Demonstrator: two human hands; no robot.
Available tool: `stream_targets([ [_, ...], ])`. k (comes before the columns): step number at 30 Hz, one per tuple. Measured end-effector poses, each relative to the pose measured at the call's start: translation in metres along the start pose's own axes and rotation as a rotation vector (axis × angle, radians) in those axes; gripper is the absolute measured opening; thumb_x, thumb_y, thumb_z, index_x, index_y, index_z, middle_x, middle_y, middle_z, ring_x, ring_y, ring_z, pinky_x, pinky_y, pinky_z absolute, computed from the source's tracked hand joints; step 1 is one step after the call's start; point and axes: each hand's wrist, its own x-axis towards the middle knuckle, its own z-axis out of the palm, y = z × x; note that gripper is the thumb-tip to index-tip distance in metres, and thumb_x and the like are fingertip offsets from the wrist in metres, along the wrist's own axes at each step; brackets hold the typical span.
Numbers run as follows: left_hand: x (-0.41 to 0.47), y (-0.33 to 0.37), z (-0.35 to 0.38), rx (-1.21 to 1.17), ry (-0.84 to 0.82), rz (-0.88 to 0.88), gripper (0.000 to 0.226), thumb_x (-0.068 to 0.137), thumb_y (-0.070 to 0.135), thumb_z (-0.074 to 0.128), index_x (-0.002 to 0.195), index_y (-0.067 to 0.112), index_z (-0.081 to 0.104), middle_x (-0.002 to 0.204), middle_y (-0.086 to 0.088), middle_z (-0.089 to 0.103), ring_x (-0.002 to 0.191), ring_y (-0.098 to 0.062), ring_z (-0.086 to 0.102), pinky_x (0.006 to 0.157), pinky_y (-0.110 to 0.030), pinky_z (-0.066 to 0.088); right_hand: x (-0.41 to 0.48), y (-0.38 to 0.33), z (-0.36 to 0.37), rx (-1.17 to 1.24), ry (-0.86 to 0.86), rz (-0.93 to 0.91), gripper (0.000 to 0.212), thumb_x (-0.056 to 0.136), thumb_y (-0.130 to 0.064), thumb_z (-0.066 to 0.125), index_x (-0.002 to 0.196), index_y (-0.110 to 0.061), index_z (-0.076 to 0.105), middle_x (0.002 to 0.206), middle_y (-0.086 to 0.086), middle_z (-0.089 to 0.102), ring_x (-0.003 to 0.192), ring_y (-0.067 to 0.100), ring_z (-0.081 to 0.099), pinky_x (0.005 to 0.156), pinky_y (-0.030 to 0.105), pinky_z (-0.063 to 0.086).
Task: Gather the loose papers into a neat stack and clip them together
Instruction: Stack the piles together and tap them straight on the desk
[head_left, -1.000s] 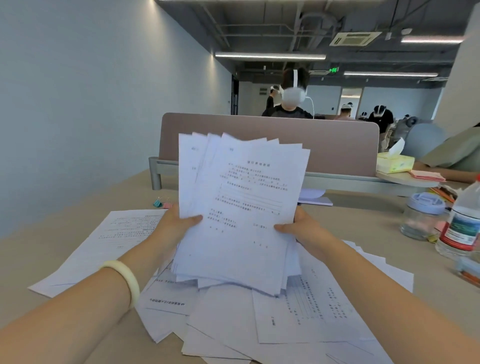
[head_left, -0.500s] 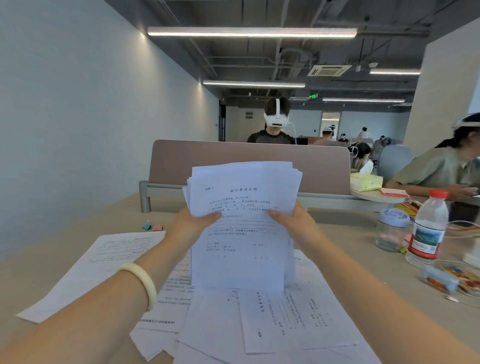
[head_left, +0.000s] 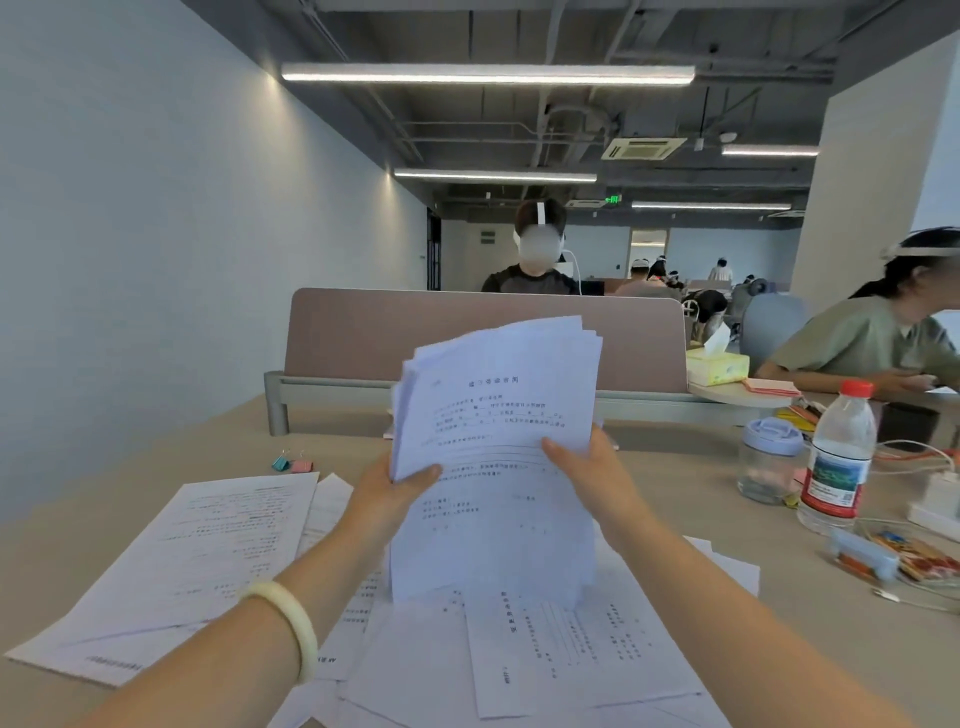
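Head view: paper stack (head_left: 493, 519) is held upright, side edges pinched by left hand (head_left: 397, 491) and right hand (head_left: 592, 470), while binder clips (head_left: 293, 464) lie toward the tabletop's (head_left: 218, 447) left edge, nearer the left hand.

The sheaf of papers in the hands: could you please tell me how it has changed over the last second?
The sheaf went from a wide fan to a nearly squared bundle, held upright over the loose sheets. The left hand and right hand kept gripping its sides throughout. The loose sheets and the binder clips stayed put.
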Motion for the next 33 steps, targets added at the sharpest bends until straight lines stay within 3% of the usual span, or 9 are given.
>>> stream_targets([
  [3,0.008,0.013,0.007,-0.049,0.060,0.037,0.017,0.089,0.015,0.062,0.106,0.016,0.058,0.097,-0.003,0.063,0.074,-0.008,0.060,0.059,-0.022,0.047,0.002,-0.015,0.000,0.005,0.069,-0.016,0.029,0.097,-0.020,0.050,0.125,-0.014,0.054,0.120,0.001,0.064,0.108,0.019,0.061,0.087,0.032,0.050],
  [6,0.017,0.034,0.007,-0.025,0.050,0.065,0.016,0.086,0.020,0.066,0.101,0.018,0.061,0.096,-0.002,0.065,0.080,-0.015,0.063,0.072,-0.028,0.051,0.002,-0.035,-0.003,0.046,0.051,-0.088,0.024,0.098,-0.020,0.049,0.121,-0.019,0.052,0.109,-0.007,0.064,0.097,0.010,0.062,0.072,0.017,0.052],
  [13,0.017,0.016,-0.002,-0.046,-0.082,0.025,0.039,0.075,0.022,0.076,0.112,0.022,0.064,0.106,0.003,0.072,0.097,-0.019,0.068,0.080,-0.036,0.054,-0.004,-0.030,-0.014,0.076,0.102,-0.070,0.049,0.090,-0.025,0.062,0.131,-0.016,0.038,0.121,-0.005,0.056,0.110,0.015,0.057,0.081,0.025,0.048],
  [17,0.020,0.018,0.002,-0.077,-0.044,0.006,0.017,0.079,0.017,0.073,0.094,0.021,0.068,0.089,0.006,0.073,0.082,-0.014,0.070,0.069,-0.030,0.056,0.009,-0.059,-0.011,-0.021,0.078,-0.123,0.050,0.094,-0.025,0.055,0.138,-0.021,0.031,0.122,-0.004,0.050,0.113,0.018,0.054,0.083,0.029,0.046],
  [20,0.022,0.021,0.000,-0.087,-0.051,0.005,0.012,0.079,0.015,0.072,0.089,0.022,0.068,0.075,0.012,0.075,0.071,-0.008,0.072,0.060,-0.025,0.056,0.017,-0.078,-0.002,-0.258,0.141,-0.250,0.075,0.089,-0.020,0.063,0.148,-0.022,0.017,0.141,0.002,0.036,0.132,0.021,0.039,0.101,0.033,0.038],
  [23,0.018,0.020,-0.002,-0.076,-0.119,-0.019,0.028,0.078,0.017,0.074,0.104,0.016,0.067,0.093,0.003,0.076,0.086,-0.016,0.072,0.071,-0.031,0.057,0.017,-0.097,0.011,-0.866,0.313,-0.602,0.097,0.081,-0.036,0.070,0.153,-0.022,0.006,0.159,0.001,0.012,0.147,0.020,0.009,0.118,0.038,0.011],
  [25,0.016,0.018,-0.002,-0.048,-0.159,-0.038,0.034,0.075,0.019,0.076,0.108,0.014,0.068,0.101,-0.004,0.075,0.092,-0.023,0.071,0.079,-0.037,0.057,0.016,-0.108,0.030,-1.198,0.062,-0.716,0.089,0.083,-0.048,0.063,0.152,-0.025,0.011,0.160,-0.003,0.013,0.148,0.020,0.005,0.119,0.043,-0.003],
  [28,0.014,0.013,-0.001,-0.001,-0.191,0.008,0.037,0.069,0.018,0.080,0.104,0.013,0.069,0.099,-0.006,0.075,0.092,-0.024,0.071,0.079,-0.037,0.057,0.012,-0.114,0.067,-1.304,-0.371,-0.613,0.076,0.085,-0.051,0.059,0.148,-0.027,0.024,0.152,-0.003,0.032,0.142,0.023,0.023,0.119,0.045,0.001],
  [33,0.012,0.005,0.002,-0.011,-0.110,0.037,0.018,0.078,0.012,0.074,0.094,0.018,0.068,0.085,0.002,0.075,0.082,-0.018,0.071,0.066,-0.028,0.055,0.016,-0.115,0.061,-1.211,-0.347,-0.657,0.084,0.079,-0.058,0.061,0.149,-0.030,0.023,0.152,-0.004,0.032,0.142,0.019,0.022,0.119,0.044,-0.004],
])
